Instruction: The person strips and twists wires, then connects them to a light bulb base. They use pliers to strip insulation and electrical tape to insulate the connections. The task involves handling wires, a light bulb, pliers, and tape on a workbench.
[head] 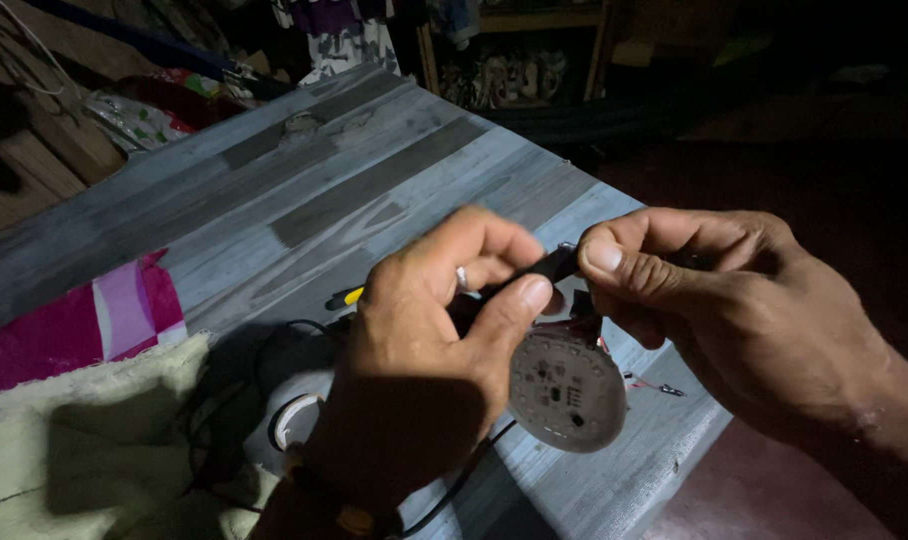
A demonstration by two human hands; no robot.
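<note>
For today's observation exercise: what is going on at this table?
A person holds a narrow black strip between both hands: the left hand and the right hand pinch it above a grey plank table. A round circuit disc hangs just below. Cloth and dark wires lie to the left.

light: dim, one beam from my head onto the table middle | falloff: room past its far edge and right edge nearly black | shadows: my left hand darkens the near edge and cloth | glare: mild on the round board | focus: hands sharp, far corner soft | edges: slight wide-angle stretch
</note>
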